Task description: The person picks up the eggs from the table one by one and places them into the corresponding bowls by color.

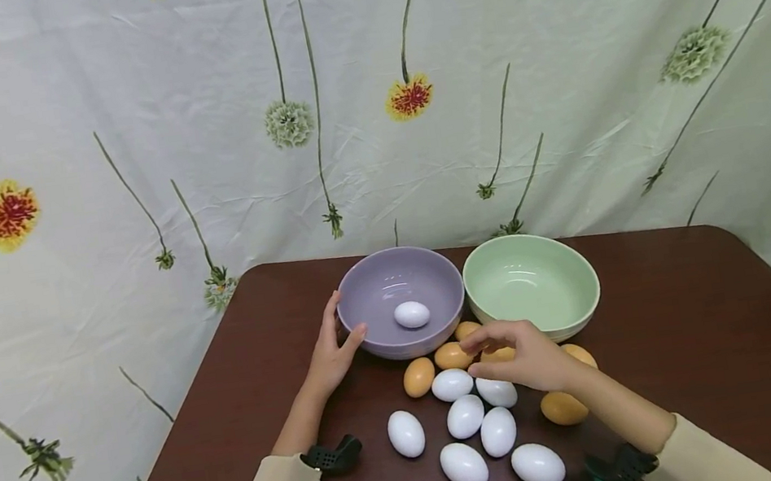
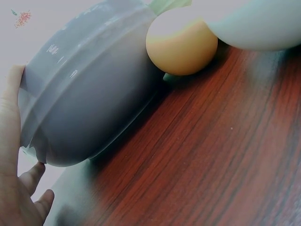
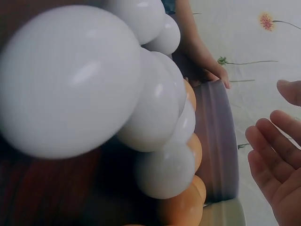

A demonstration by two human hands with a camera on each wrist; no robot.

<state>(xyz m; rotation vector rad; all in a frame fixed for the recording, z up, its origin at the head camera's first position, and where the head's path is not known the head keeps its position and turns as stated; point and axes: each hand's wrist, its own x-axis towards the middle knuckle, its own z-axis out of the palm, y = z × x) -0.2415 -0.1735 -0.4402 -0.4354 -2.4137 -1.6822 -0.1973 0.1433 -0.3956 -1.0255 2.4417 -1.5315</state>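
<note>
Purple bowl (image 1: 378, 291) containing one white egg (image 1: 412, 315), left hand (image 1: 328, 355) with fingers spread against its side, right hand (image 1: 523, 357) empty, fingers partly open, above brown eggs (image 1: 419, 378) and white eggs (image 1: 465, 417) on worktop (image 1: 701, 328).

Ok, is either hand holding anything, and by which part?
The left hand holds the round, glossy purple bowl by its left rim; the right hand holds nothing.

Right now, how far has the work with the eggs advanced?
Looks done: one white egg lies in the purple bowl. In hand: the left hand rests against that bowl; the right hand hovers over the table, holding nothing. Seemingly left: seven visible white eggs and several orange eggs on that table; likely just begun.
</note>
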